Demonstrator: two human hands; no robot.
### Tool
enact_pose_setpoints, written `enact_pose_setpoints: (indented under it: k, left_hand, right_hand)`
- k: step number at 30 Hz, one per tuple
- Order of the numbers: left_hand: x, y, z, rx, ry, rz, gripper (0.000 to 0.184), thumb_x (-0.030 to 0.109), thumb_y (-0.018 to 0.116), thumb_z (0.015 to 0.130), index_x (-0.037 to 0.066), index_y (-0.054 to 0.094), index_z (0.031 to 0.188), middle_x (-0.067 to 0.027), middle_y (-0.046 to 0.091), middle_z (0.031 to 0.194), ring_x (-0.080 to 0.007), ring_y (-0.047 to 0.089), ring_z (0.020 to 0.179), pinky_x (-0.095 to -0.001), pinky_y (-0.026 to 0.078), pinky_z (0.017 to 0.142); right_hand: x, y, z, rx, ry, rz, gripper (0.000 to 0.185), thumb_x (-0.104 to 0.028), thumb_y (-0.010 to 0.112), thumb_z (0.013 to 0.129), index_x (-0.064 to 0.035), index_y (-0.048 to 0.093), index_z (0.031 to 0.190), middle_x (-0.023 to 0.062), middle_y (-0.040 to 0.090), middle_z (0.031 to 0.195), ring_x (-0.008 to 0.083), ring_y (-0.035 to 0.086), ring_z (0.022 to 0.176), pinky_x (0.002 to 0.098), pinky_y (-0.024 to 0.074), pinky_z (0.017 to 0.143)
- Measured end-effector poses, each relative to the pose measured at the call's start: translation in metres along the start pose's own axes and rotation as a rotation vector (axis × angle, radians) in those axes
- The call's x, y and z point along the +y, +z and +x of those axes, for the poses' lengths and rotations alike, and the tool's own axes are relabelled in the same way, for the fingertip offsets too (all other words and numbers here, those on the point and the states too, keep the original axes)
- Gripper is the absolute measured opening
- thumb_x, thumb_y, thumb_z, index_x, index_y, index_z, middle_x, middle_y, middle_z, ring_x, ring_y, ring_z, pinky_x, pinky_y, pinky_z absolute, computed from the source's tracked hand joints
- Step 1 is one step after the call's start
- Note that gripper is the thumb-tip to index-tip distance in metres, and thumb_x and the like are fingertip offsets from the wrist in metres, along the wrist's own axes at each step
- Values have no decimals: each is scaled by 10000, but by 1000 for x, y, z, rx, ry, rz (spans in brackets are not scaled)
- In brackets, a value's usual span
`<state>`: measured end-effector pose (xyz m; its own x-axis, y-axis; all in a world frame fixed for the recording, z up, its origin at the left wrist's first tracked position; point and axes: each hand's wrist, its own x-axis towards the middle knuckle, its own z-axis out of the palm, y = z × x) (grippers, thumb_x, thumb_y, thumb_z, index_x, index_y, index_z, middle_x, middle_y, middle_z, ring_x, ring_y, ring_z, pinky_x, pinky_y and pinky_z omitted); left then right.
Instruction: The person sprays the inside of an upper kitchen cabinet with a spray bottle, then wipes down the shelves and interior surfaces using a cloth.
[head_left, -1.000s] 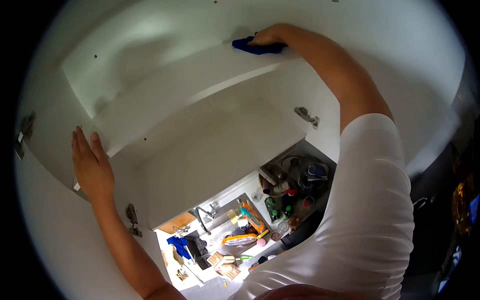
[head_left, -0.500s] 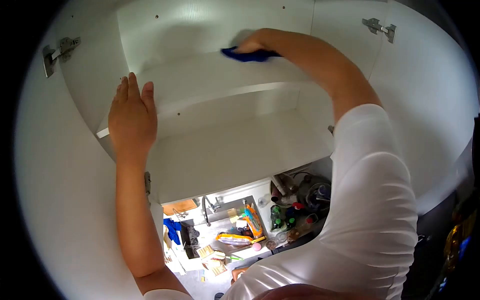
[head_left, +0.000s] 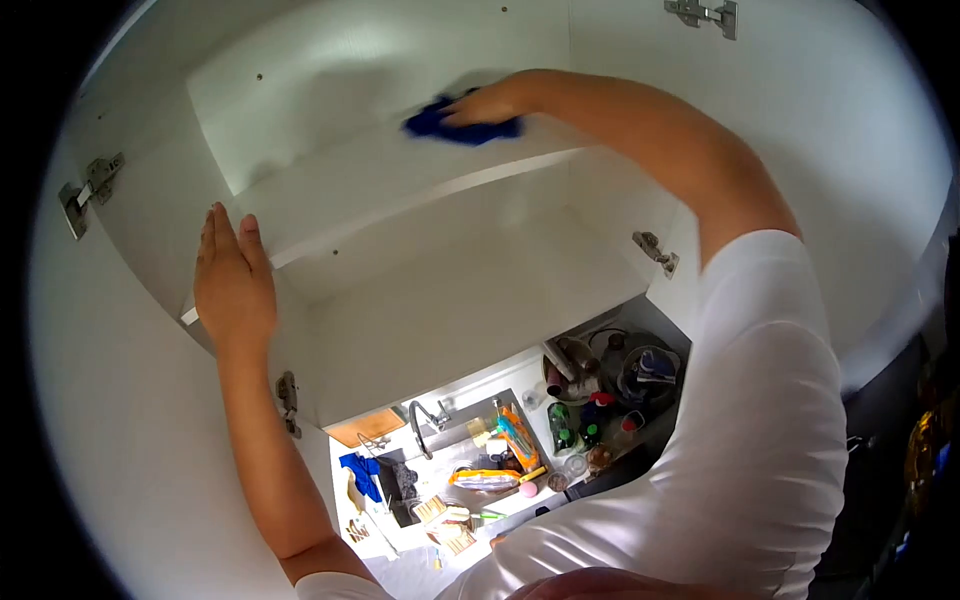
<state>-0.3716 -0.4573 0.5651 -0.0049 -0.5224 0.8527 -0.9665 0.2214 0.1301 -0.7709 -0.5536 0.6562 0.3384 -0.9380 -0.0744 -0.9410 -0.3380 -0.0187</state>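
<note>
Inside a white wall cabinet, my right hand (head_left: 492,102) presses a dark blue cloth (head_left: 440,125) onto the upper shelf (head_left: 345,170), near the back panel. Part of the cloth spreads out to the left of my fingers, and the hand is slightly blurred. My left hand (head_left: 236,285) is raised at the left front end of that shelf with its fingers straight and its thumb apart. It holds nothing; whether the palm touches the shelf edge is hidden. Below lies the cabinet's lower shelf (head_left: 470,290), a bare white board.
Open cabinet doors with metal hinges (head_left: 92,192) flank me on the left and right. Far below, a counter carries a sink with a curved faucet (head_left: 420,430), orange packages (head_left: 515,437), green bottles (head_left: 560,428), another blue cloth (head_left: 360,475) and a dark pot (head_left: 645,375).
My right hand has moved left along the upper shelf with the blue cloth, which now shows more spread out. The view has tilted and shifted; my left hand keeps its flat pose.
</note>
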Motion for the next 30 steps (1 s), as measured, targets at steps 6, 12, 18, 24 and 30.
enact_pose_setpoints:
  k: [6,12,18,24,30]
  left_hand:
    - [-6,5,1,38,28,62,611,453,358,1139,0,501,1524,-186,529,1562,-350,483,1462,-429,418,1188]
    - [-1,0,1,-8,27,44,607,439,368,1137,-17,503,1514,-202,543,1543,-365,498,1444,-436,415,1186]
    - [2,0,1,-6,-42,-49,650,476,350,1134,-7,466,1554,-200,508,1579,-365,457,1479,-429,384,1206]
    - [-7,6,2,13,8,-18,654,489,335,1136,0,476,1548,-191,509,1580,-357,446,1489,-427,381,1213]
    - [2,-3,2,-57,-17,-16,656,477,315,1141,-21,480,1535,-200,518,1568,-364,446,1487,-434,383,1212]
  right_hand:
    - [131,-2,-33,11,497,62,820,-643,411,1048,-87,338,1646,160,275,1730,324,283,1578,435,228,1273]
    - [31,-3,30,-62,287,189,820,-674,389,1047,-137,321,1663,129,268,1736,333,280,1574,473,244,1268]
    - [-18,5,-70,-20,45,24,794,-666,323,1068,-179,239,1690,133,227,1747,359,174,1614,520,144,1303]
    - [116,7,-108,32,520,-19,738,-609,327,1087,-142,330,1658,134,243,1742,334,230,1603,492,172,1296]
    - [113,0,-2,60,561,89,817,-672,396,1040,-110,383,1632,144,301,1721,355,273,1583,482,223,1277]
